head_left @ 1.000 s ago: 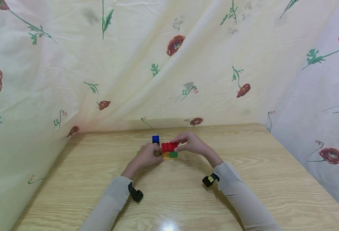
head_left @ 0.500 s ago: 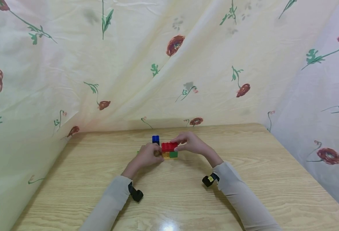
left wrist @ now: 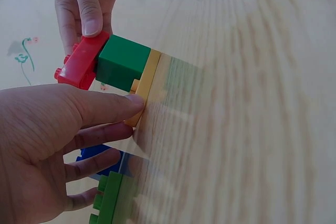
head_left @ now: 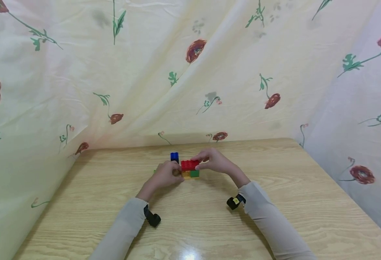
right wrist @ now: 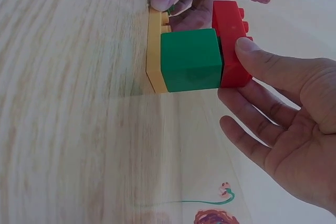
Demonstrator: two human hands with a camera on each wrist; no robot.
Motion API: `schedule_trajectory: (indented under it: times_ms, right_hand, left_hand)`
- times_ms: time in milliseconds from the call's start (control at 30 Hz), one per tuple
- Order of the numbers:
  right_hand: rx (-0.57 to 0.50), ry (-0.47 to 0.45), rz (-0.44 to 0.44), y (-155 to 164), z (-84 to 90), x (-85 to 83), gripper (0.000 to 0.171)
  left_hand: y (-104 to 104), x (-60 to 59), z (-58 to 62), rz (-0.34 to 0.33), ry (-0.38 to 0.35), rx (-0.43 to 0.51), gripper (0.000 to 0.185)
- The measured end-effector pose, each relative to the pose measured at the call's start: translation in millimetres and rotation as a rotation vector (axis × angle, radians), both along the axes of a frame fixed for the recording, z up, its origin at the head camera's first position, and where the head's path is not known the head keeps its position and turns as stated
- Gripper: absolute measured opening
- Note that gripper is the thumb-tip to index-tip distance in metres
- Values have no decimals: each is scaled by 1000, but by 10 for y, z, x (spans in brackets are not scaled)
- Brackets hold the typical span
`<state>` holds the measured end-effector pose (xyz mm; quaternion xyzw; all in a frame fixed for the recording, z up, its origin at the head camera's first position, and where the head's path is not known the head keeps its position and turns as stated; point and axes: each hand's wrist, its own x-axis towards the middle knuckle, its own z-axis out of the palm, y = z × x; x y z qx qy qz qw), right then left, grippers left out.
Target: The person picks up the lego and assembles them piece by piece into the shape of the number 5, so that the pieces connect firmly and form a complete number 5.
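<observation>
In the wrist views, a thin yellow building brick (right wrist: 155, 59) lies on the table with a taller green brick (right wrist: 190, 60) on one end. A red studded brick (right wrist: 231, 51) sits on top of the green one and overhangs the yellow brick's other end. With thumb and fingers, my left hand (head_left: 165, 175) pinches the yellow brick's uncovered end. My right hand (head_left: 217, 162) holds the red brick between thumb and fingers at its right end. Whether red and green are fully pressed together, I cannot tell.
A blue brick (head_left: 174, 156) stands just behind my left hand. Beside it lies a light green studded brick (left wrist: 110, 198), mostly hidden by that hand in the head view. A flowered cloth (head_left: 138, 72) hangs behind the wooden table (head_left: 190, 216).
Both hands and the bricks keep their places. Only the head view shifts very slightly.
</observation>
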<state>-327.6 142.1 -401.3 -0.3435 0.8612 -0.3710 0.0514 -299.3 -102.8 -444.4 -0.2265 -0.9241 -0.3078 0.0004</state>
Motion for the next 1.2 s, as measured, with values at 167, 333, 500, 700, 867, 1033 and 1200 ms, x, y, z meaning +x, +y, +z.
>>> schedule_trajectory:
  times_ms: [167,333,500,700,867,1033,1200]
  right_hand:
    - [8,-1,-5,-8,5,1,33]
    - [0,-2,3,-7,4,1,34]
    - [-1,1,10,-6,-9,-9,34]
    - [-3,-1,11,-4,-15,-13,35]
    - [-5,-2,10,2,-21,-14,35]
    - [-7,-7,3,10,-29,-18,35]
    - [-14,-4,8,14,-33,-19,36]
  left_hand:
    - [-2,8,5,2,0,-3,23]
    - [-2,9,5,4,-4,-3,22]
    - [-1,9,6,5,-3,-2,22]
    - [1,8,-3,16,-9,-8,23]
    - [2,7,-8,15,-9,-11,24]
    - [1,5,-7,8,4,-14,23]
    - [-2,-6,-23,9,-5,-5,23]
